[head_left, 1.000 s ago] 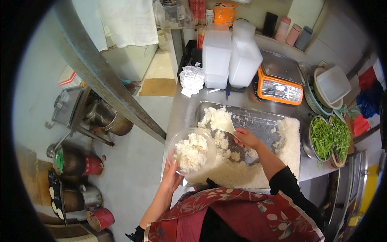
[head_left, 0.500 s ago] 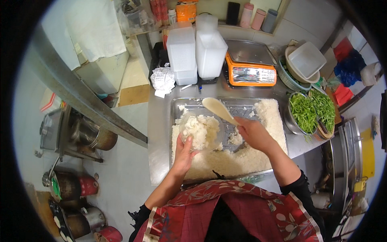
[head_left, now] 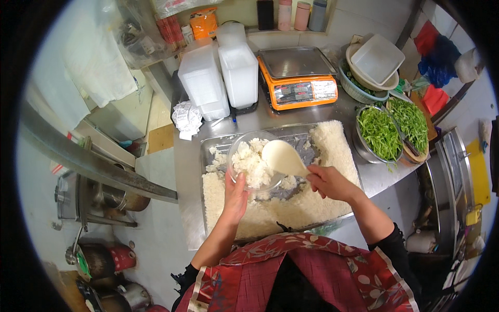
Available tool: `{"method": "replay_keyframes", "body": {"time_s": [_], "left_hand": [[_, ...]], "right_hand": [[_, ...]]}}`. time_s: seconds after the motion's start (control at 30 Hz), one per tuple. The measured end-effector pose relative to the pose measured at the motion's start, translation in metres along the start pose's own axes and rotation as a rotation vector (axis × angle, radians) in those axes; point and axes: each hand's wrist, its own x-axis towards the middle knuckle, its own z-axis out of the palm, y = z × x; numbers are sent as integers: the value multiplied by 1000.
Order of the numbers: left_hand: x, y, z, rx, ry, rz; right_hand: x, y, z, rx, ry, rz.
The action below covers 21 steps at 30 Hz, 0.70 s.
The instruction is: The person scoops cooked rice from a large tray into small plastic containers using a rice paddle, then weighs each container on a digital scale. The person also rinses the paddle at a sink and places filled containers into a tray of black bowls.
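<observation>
My left hand grips the near left rim of a clear round plastic bowl that holds a mound of white rice. The bowl is over a wide metal tray. In my right hand is the handle of a pale rice paddle; its broad head lies against the right side of the rice in the bowl. Cooked rice covers the tray's near part and right side, while bare metal shows in its middle, with a few clumps on it.
Behind the tray are stacked clear plastic containers, crumpled paper and an orange scale. To the right stand a metal bowl of cut greens and a round board with more greens. A metal post slants along the left.
The paddle has come down from above the bowl and now rests against the rice. The view has shifted, so the counter objects appear further left.
</observation>
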Motion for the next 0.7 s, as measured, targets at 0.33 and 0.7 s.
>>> {"method": "replay_keyframes", "body": {"time_s": [0.33, 0.7], "left_hand": [[3, -27, 20, 170, 54, 1], [1, -12, 10, 124, 94, 46]], "right_hand": [[31, 37, 29, 490, -296, 111], [2, 53, -43, 134, -115, 124]]}}
